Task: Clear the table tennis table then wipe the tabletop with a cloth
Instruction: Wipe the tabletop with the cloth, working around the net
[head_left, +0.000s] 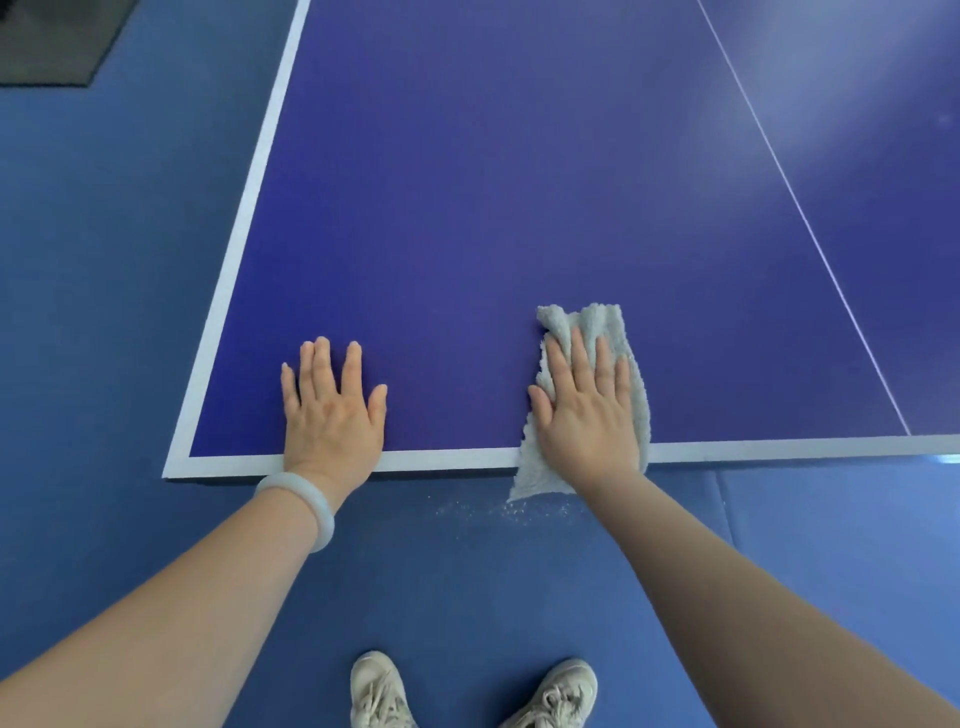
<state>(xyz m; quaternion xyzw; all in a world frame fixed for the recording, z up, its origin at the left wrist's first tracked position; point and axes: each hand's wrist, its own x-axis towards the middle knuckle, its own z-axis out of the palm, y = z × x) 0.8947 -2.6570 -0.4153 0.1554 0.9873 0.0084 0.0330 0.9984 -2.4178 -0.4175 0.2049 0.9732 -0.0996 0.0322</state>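
Table tennis table (519, 182) near edge: right hand (584, 410) presses cloth (587, 325) flat-fingered, its long axis running away from edge, likely overhanging; left hand (332, 410) flat, bracing.

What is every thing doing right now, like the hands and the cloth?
left hand: flat on the tabletop, fingers straight, holding nothing.
right hand: flat, fingers straight, pressing on the cloth.
cloth: crumpled under the right hand, one corner hanging over the table's near edge.
bracelet: worn on the left wrist.
pale specks: scattered on the floor below the cloth.
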